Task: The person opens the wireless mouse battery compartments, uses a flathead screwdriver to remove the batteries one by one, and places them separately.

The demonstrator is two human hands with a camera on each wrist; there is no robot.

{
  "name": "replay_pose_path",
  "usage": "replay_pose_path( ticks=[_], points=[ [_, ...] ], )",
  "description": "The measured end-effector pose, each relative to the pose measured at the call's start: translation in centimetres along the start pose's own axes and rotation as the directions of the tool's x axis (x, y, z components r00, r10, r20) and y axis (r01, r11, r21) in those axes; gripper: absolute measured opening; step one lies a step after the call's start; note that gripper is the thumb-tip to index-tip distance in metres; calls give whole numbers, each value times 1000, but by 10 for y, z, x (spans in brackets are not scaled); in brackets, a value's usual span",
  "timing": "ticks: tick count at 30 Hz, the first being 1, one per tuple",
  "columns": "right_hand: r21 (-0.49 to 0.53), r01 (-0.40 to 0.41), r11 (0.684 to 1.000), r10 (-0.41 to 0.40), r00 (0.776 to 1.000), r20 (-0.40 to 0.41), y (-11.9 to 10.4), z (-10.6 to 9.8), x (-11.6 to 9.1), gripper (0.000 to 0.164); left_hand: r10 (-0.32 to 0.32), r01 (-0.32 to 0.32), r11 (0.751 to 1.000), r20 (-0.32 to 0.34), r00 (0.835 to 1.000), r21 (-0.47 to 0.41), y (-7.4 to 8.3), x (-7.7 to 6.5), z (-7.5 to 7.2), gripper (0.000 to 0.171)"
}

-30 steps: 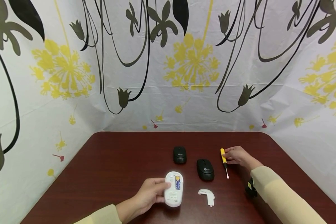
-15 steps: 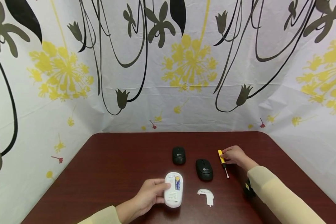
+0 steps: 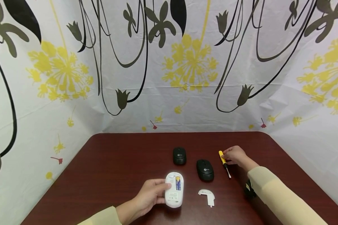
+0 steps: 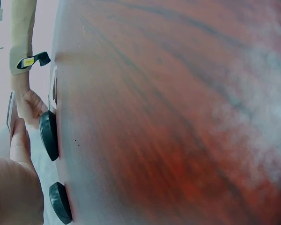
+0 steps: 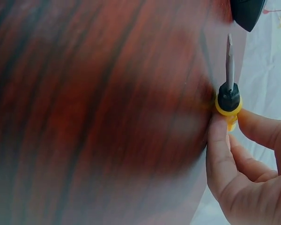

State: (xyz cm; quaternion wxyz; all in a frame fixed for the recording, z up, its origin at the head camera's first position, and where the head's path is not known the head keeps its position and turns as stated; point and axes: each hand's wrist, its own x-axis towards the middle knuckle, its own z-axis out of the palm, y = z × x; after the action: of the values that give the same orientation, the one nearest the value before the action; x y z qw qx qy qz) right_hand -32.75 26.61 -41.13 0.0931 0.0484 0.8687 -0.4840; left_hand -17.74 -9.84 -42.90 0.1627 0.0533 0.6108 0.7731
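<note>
My left hand (image 3: pixel 150 194) holds a white computer mouse (image 3: pixel 174 197), its underside facing up and a blue-and-yellow battery (image 3: pixel 178 183) showing in the uncovered compartment. Over at the right, my right hand (image 3: pixel 236 155) pinches the yellow handle of a screwdriver (image 3: pixel 223 158) between thumb and fingers. In the right wrist view the metal blade (image 5: pixel 230 63) points away from the fingers, beyond a black collar. A white battery cover (image 3: pixel 210 197), with a curved end and a narrow tab, lies on the table to the right of the white mouse.
Two black mice lie on the dark red-brown table (image 3: pixel 124 162): one black mouse (image 3: pixel 179 156) further back, another black mouse (image 3: pixel 205 170) between the cover and the screwdriver. A patterned white cloth (image 3: pixel 157 103) hangs behind the table and along both sides.
The screwdriver's handle end has swung slightly left in my right hand, tilting it more. My left hand keeps the white mouse almost still. The head view has shifted slightly.
</note>
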Motion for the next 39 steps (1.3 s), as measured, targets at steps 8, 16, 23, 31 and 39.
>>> replay_pose_path(
  ticks=[8, 16, 23, 31, 39],
  points=[
    [-8, -8, 1000, 8, 1000, 2, -4, -3, -2, 31, -2, 2, 1000, -1, 1000, 1, -1, -1, 0, 39],
    [42, 119, 992, -121, 990, 67, -27, -6, -17, 45, 6, -6, 1000, 7, 1000, 2, -1, -2, 0, 39],
    [158, 264, 952, -292, 935, 200, -47, 14, -33, 45, 0, 0, 1000, -1, 1000, 5, 1, -2, 2, 40],
    [313, 276, 909, -376, 867, 327, -61, 44, -55, 44, -5, 5, 1000, -5, 1000, 2, 2, -1, 4, 39],
    [359, 265, 895, -406, 817, 409, -68, 63, -71, 38, -26, 26, 1000, -16, 1000, 15, 5, -1, 5, 40]
  ],
)
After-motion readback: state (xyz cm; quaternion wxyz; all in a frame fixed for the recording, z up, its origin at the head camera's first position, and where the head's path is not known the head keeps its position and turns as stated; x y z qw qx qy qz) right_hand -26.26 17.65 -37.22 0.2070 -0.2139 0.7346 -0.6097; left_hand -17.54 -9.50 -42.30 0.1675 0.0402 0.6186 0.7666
